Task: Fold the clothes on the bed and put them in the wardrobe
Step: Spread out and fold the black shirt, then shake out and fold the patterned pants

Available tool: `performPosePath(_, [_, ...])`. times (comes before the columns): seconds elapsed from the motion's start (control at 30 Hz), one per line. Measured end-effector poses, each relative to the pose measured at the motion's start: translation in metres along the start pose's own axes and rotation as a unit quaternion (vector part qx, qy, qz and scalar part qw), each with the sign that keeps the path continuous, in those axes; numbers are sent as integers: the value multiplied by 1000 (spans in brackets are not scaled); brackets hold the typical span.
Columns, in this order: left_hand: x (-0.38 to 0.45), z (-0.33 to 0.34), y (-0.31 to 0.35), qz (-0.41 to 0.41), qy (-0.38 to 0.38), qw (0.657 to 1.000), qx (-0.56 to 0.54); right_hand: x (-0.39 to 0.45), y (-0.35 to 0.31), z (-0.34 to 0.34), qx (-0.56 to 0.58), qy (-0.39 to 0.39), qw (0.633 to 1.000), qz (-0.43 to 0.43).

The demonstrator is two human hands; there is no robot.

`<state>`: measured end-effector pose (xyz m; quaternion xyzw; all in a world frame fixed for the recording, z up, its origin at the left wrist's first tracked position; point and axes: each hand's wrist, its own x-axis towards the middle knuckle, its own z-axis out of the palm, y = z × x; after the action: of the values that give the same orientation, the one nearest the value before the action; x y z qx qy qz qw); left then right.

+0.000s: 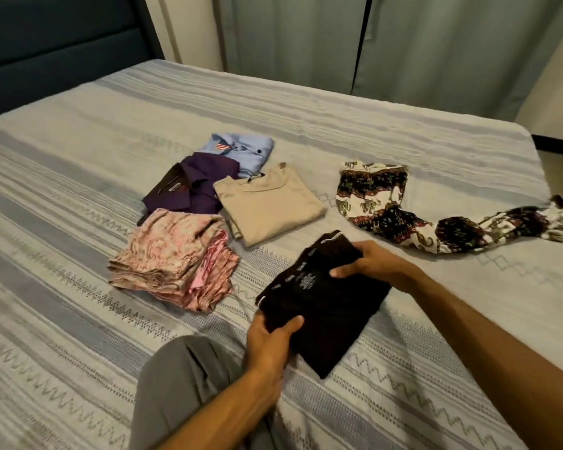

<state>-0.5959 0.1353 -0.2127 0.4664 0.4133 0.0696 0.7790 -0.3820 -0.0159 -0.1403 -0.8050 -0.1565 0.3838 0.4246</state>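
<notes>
A folded black garment [329, 306] lies on the bed [78, 164] in front of me. My left hand [270, 342] grips its near left edge with the thumb on top. My right hand [368, 264] grips its far right edge. Beyond it sit folded clothes: a pink patterned piece [169, 258], a beige top [267, 203], a purple shirt [192, 186] and a light blue shirt [241, 149]. A patterned dark red and white garment [403, 212] lies unfolded to the right.
A grey trouser leg [182, 384] rests on the bed by my left arm. Grey-green wardrobe doors or curtains [403, 37] stand past the far edge. A dark blue headboard [46, 47] is at the upper left.
</notes>
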Motion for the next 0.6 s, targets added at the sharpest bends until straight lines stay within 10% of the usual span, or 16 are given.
performPosePath(0.23, [11, -28, 23, 66, 137, 977, 150, 60, -18, 50, -175, 30, 982, -58])
performPosePath(0.4, [20, -12, 70, 256, 163, 890, 339, 25, 15, 5, -200, 190, 956, -100])
performPosePath(0.6, [61, 69, 89, 332, -101, 821, 454, -11, 57, -64, -274, 324, 903, -64])
